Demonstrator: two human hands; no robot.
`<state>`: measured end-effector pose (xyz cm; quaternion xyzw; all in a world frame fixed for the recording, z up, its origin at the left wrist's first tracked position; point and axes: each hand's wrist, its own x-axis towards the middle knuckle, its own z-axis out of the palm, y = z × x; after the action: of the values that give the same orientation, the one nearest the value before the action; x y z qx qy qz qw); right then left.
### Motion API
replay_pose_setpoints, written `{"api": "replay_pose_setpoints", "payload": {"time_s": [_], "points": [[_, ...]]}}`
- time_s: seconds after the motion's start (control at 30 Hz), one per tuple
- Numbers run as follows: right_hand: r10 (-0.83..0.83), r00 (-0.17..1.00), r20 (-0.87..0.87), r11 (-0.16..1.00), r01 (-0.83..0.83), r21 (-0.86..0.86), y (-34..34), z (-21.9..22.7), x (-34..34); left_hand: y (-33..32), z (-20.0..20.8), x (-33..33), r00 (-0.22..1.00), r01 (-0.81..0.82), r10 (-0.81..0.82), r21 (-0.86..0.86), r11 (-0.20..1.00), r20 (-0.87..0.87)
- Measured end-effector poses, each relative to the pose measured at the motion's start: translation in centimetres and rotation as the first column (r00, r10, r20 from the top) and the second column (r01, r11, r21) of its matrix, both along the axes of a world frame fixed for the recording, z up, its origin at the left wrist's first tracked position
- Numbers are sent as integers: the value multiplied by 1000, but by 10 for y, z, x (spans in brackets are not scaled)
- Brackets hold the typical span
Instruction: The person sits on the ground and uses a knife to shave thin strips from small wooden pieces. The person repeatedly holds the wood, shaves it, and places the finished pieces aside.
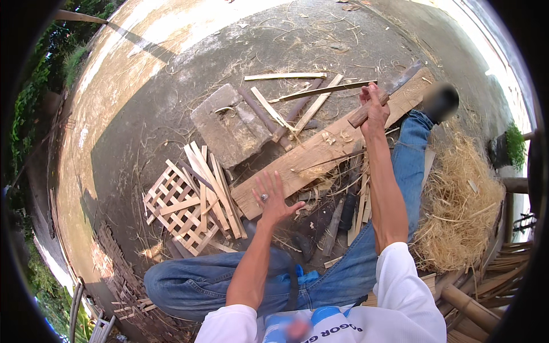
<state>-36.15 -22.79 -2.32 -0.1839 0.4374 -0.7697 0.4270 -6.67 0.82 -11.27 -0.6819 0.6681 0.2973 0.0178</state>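
My left hand [273, 199], a ring on one finger, lies with its fingers spread on the near-left end of a long wooden plank [326, 146]. Toward the plank's far-right end, my right hand [375, 110] is closed round the wooden handle of a large knife [405, 79]. The blade points away to the upper right, above the board. A thin dark-edged bamboo strip [329, 90] runs leftward from the fingertips of that hand; whether they pinch it is hard to tell. Small shavings [337, 137] lie on the plank.
A concrete block [229, 123] stands beyond the plank. Left of it lie a woven bamboo lattice [178, 211] and loose pale strips [214, 183]. My jeans-clad leg [394, 188] stretches along the right, beside a heap of shavings [457, 206]. More sticks [300, 108] lie past the plank.
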Motion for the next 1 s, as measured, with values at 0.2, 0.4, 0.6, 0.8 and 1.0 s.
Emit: {"api": "replay_pose_setpoints", "payload": {"time_s": [0.2, 0.4, 0.6, 0.8, 1.0], "points": [[92, 992, -91, 974, -71, 214, 66, 9, -22, 0, -13, 10, 999, -11, 6, -97, 995, -48], [321, 932, 167, 897, -356, 261, 60, -47, 13, 0, -5, 11, 1000, 31, -31, 11, 999, 4], [284, 940, 189, 856, -338, 391, -21, -99, 48, 1, 0, -6, 999, 47, -46, -57, 997, 12], [166, 949, 267, 789, -290, 541, -70, -125, 73, 5, 0, -6, 999, 37, -36, -34, 999, 27], [146, 987, -63, 798, -81, 597, -47, -102, 85, 3, 2, -6, 999, 28, -27, -30, 999, 30]]}}
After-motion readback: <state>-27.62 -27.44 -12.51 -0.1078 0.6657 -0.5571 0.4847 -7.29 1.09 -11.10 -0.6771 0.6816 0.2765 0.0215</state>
